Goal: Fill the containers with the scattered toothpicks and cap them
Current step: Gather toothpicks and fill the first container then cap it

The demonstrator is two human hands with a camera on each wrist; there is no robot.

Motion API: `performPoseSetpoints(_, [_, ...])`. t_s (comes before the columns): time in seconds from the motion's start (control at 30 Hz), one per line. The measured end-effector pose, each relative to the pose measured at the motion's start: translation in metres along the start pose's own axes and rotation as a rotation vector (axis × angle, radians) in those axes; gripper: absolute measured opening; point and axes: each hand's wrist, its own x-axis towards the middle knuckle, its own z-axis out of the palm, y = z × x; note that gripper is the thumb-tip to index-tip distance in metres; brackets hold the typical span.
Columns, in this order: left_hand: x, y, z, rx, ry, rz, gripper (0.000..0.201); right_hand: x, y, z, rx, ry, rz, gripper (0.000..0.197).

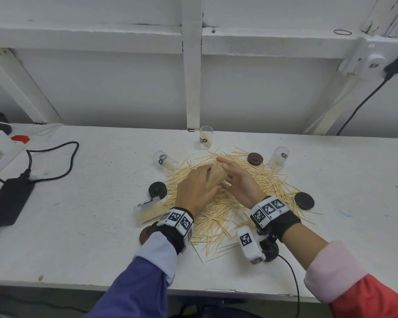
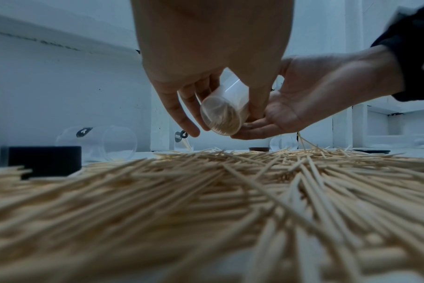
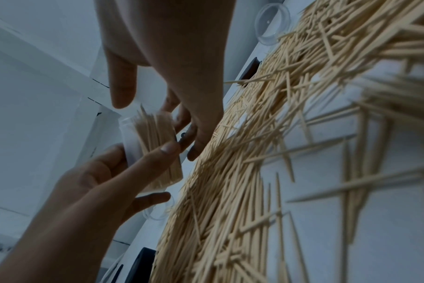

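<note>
Thin pale wooden toothpicks [image 1: 218,216] mostly lie heaped on the white table [image 1: 78,237]; the clear plastic container [image 2: 224,113], nearly full, is gripped by the left hand [image 1: 194,189] while the right hand [image 1: 238,182], fingers relaxed, cups its mouth. Other containers look near-empty and the dark round caps [image 1: 304,200] unused, so I judge most work remains.

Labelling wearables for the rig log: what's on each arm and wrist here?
Left arm: purple sleeve with a pale blue cuff, and a black wrist strap carrying a white band of black square fiducial markers. Right arm: red sleeve with a pink cuff, the same black strap and marker band, plus a white camera module bearing a marker under the wrist, with a black cable trailing off it. No gloves.
</note>
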Motion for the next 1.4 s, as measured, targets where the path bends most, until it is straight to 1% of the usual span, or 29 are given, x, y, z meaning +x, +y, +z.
performPoseSetpoints(0.17, [-0.0001,0.0015,0.0002,0.007,-0.005,0.001,0.061,0.0009,0.003,-0.0027,-0.016,0.016,0.009,0.042])
performPoseSetpoints(0.43, [0.0007,0.0007,0.0003,0.028,-0.009,0.006,0.062,-0.002,0.0001,-0.0033,-0.018,-0.033,0.008,0.055])
performPoseSetpoints(0.5, [0.001,0.0011,-0.0002,0.024,-0.005,0.003,0.061,-0.0023,-0.0011,-0.0039,-0.036,-0.041,0.006,0.056])
performPoseSetpoints(0.77, [0.001,0.0003,0.0005,0.011,-0.002,0.004,0.059,-0.0044,0.0002,-0.0082,-0.047,-0.078,0.003,0.051])
performPoseSetpoints(0.87, [0.0002,0.0,0.0004,0.011,0.001,0.013,0.059,-0.0034,0.0017,-0.0088,-0.045,-0.055,-0.003,0.049])
performPoseSetpoints(0.93, [0.0002,0.0011,-0.0006,0.011,-0.003,0.023,0.059,-0.0019,0.0017,-0.008,-0.041,-0.006,-0.008,0.044])
performPoseSetpoints(1.0, [0.0002,0.0021,-0.0015,0.018,-0.01,0.034,0.058,0.0001,0.0017,-0.007,-0.052,0.04,-0.015,0.036])
performPoseSetpoints(1.07, [-0.0004,0.0016,-0.0016,0.029,-0.014,0.053,0.057,0.0022,0.0029,-0.0065,-0.082,0.061,-0.022,0.026])
performPoseSetpoints(1.13, [-0.0008,0.0003,-0.0018,0.042,-0.017,0.062,0.055,0.0037,0.0041,-0.0057,-0.111,0.062,-0.031,0.022])
performPoseSetpoints(1.3, [-0.0009,0.0008,-0.0041,0.063,-0.029,0.068,0.053,0.0044,0.0001,-0.0013,-0.121,0.063,-0.037,0.031])
performPoseSetpoints(1.4, [-0.0009,0.0008,-0.0038,0.063,-0.032,0.07,0.052,0.0055,-0.0002,-0.0011,-0.159,0.077,-0.029,0.032])
